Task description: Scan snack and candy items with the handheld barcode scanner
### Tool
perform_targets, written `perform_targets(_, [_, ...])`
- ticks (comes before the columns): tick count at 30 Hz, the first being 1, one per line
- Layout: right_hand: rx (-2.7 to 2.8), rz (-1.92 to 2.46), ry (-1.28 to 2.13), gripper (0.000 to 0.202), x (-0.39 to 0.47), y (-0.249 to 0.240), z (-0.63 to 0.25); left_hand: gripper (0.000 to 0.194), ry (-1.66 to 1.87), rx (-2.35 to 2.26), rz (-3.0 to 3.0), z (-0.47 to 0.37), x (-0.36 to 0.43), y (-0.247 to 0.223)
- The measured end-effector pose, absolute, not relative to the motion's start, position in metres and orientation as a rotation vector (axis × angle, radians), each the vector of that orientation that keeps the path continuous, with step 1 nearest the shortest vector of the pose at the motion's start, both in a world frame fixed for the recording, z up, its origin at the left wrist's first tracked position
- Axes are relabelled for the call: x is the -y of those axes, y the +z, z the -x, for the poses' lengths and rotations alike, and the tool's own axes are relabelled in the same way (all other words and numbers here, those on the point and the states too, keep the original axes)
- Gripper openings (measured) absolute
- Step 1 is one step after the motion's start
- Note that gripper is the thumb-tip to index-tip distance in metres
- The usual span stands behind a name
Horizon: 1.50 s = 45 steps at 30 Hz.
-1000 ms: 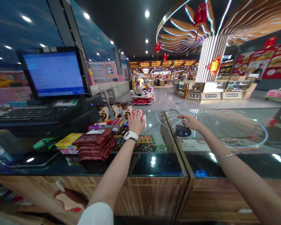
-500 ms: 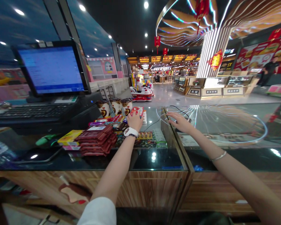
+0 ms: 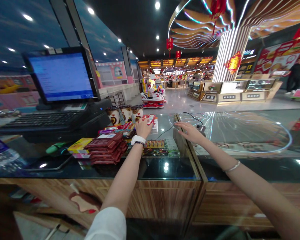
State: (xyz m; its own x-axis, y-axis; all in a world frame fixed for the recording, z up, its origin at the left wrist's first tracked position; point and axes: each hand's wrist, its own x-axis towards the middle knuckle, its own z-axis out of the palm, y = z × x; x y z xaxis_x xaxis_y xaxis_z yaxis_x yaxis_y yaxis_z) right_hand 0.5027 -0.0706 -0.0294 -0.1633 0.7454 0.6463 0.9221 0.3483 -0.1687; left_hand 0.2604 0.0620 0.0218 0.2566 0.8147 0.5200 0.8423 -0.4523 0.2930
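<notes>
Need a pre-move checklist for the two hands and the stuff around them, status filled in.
1. Left hand at the red-and-white box: ok, fingers over it. Firm grip: cannot tell.
2. Right hand unladen: ok, fingers spread, nothing visible in it.
3. Black device in full view: not ok, partly hidden behind the right hand.
4. Stack of dark red packets standing: ok, though its edges are uneven.
5. Lidded cups upright: ok.
6. Monitor lit: ok. Its text: cannot tell, too blurred.
</notes>
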Motion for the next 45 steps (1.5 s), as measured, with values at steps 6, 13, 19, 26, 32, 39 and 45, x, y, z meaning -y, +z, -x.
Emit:
perform_targets(6, [1.940,1.440,-0.389,0.044,0.070,-0.032,-0.503,0.019,-1.185,1.370,2.511,-0.257,-0.061,0.028])
perform_targets(13, [1.828,1.447,-0.472,0.052,0.071,-0.029,-0.509,0.016,-1.326,0.834,2.612,-0.268,-0.053,0.028])
perform_targets(19, [1.730,1.480,-0.520,0.064,0.074,-0.025,-0.516,0.014,-1.212,0.468,2.653,-0.277,-0.033,0.027])
perform_targets(26, [1.782,1.529,-0.567,0.072,0.081,-0.018,-0.519,0.016,-1.029,0.064,2.649,-0.269,-0.024,0.017])
perform_targets(32, [1.894,1.536,-0.588,0.080,0.087,-0.012,-0.512,0.016,-0.928,-0.052,2.675,-0.269,-0.014,0.015])
perform_targets(39, [1.847,1.493,-0.617,0.080,0.090,-0.007,-0.508,0.024,-0.833,0.099,2.713,-0.268,-0.007,0.022])
perform_targets(45, [1.806,1.523,-0.739,0.082,0.094,-0.005,-0.495,0.049,-0.894,0.234,2.661,-0.267,-0.010,0.021])
